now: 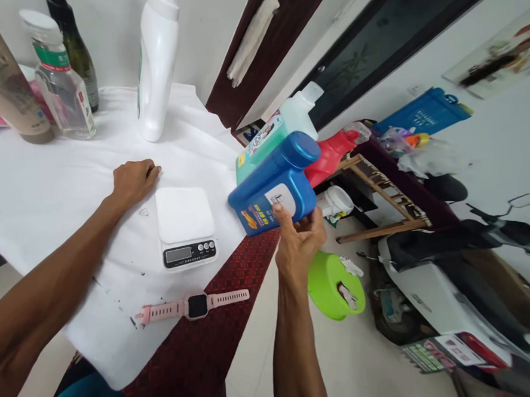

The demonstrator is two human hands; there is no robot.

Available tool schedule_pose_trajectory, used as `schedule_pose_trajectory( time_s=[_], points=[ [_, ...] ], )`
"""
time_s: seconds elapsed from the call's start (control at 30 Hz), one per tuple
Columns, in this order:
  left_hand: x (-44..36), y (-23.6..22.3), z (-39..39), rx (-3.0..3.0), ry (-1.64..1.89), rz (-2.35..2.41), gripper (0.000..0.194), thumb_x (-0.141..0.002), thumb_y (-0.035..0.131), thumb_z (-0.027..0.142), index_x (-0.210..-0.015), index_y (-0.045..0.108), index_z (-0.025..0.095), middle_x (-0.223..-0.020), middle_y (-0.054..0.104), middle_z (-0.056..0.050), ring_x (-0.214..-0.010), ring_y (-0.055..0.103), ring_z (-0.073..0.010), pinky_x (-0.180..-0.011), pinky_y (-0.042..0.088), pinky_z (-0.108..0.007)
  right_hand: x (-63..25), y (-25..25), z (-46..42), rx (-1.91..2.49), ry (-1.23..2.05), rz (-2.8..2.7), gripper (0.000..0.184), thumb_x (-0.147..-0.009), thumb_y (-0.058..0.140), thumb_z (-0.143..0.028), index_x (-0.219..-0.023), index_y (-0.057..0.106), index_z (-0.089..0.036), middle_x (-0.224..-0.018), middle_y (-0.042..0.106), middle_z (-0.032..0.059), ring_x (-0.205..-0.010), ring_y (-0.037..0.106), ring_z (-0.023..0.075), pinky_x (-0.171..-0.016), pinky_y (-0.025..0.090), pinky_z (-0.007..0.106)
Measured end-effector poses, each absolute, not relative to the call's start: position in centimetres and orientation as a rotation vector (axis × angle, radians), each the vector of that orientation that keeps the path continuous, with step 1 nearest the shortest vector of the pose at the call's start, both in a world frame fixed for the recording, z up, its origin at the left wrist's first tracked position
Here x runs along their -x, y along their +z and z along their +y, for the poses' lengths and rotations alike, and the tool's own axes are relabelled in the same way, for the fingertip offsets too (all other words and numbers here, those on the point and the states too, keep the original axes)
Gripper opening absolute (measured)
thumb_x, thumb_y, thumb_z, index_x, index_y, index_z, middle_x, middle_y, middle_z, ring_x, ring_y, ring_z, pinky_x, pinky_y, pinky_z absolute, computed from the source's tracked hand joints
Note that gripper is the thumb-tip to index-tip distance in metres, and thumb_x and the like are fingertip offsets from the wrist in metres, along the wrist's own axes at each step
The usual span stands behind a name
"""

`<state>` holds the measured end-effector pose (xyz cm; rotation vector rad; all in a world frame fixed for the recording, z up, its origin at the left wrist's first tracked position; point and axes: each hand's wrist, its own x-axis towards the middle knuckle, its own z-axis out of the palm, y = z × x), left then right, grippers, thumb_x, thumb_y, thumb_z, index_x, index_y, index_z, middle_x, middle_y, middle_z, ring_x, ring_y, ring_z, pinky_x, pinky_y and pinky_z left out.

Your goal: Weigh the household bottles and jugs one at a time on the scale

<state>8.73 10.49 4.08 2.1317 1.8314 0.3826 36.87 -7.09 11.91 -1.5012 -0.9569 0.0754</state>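
My right hand [302, 237] grips a blue bottle [277, 184] by its lower right side, thumb on the label. The bottle is at the table's right edge, in front of a pale green bottle [278, 130] and a red bottle [333, 158]; whether its base touches the cloth I cannot tell. My left hand [134, 181] rests on the white cloth with its fingers curled in; what they hold, if anything, is hidden. Just right of it sits a white kitchen scale [185, 217] with a dark display. Nearer to me lies a pink-strapped smartwatch [197, 306].
A tall white bottle [157, 66] stands behind the scale. A clear bottle [63, 84], a dark pump bottle [74, 43] and a brown tube [14, 81] stand at the back left. Beyond the table are a green basin [331, 292] and a scooter [438, 305].
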Motion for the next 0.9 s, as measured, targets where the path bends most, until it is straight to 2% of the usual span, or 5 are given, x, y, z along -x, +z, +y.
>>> schedule_pose_trajectory(
  time_s=[0.43,0.63,0.73,0.8,0.9],
  points=[
    [-8.8,3.6,10.3,-2.152,0.338,1.847,0.044,-0.108,0.036,0.046,-0.112,0.073,0.023,-0.112,0.079,-0.014,-0.108,0.071,-0.0325,-0.083,0.044,-0.038,-43.7,7.4,-4.1,1.584,0.079,-0.829,0.055,-0.06,0.088,-0.058,-0.092,0.064,-0.02,-0.088,0.073,0.005,-0.086,0.072,0.0262,-0.083,0.063,0.047],
    [-8.8,3.1,10.3,-2.132,0.388,1.788,0.044,-0.111,0.034,0.044,-0.11,0.072,0.022,-0.111,0.079,-0.014,-0.105,0.072,-0.0298,-0.083,0.044,-0.038,-40.7,11.0,-6.6,1.739,-0.283,-0.882,0.084,-0.056,0.097,-0.058,-0.127,0.062,-0.029,-0.139,0.065,0.017,-0.133,0.063,0.0429,-0.112,0.053,0.068],
    [-8.7,2.9,10.2,-2.114,0.428,1.746,0.042,-0.111,0.035,0.041,-0.108,0.072,0.021,-0.107,0.078,-0.014,-0.103,0.072,-0.0288,-0.082,0.043,-0.037,-35.5,13.3,-5.5,1.556,-0.607,-0.954,0.054,-0.075,0.09,-0.05,-0.123,0.067,-0.041,-0.137,0.065,0.0116,-0.132,0.063,0.0379,-0.109,0.057,0.06],
    [-8.7,2.8,10.2,-2.102,0.443,1.727,0.042,-0.111,0.035,0.039,-0.107,0.072,0.02,-0.105,0.078,-0.014,-0.101,0.072,-0.0289,-0.082,0.043,-0.038,-31.3,14.0,-2.3,1.467,-0.376,-1.202,0.034,-0.085,0.083,-0.053,-0.109,0.07,-0.033,-0.116,0.071,0.0081,-0.112,0.07,0.0332,-0.102,0.06,0.06],
    [-8.6,2.6,10.2,-2.091,0.453,1.709,0.043,-0.111,0.034,0.039,-0.107,0.072,0.019,-0.104,0.078,-0.015,-0.101,0.073,-0.0301,-0.081,0.044,-0.039,-25.8,13.4,5.7,1.319,0.128,-1.405,0.036,-0.086,0.08,-0.052,-0.106,0.065,-0.026,-0.113,0.071,0.0062,-0.109,0.07,0.0261,-0.098,0.061,0.052]
  ],
)
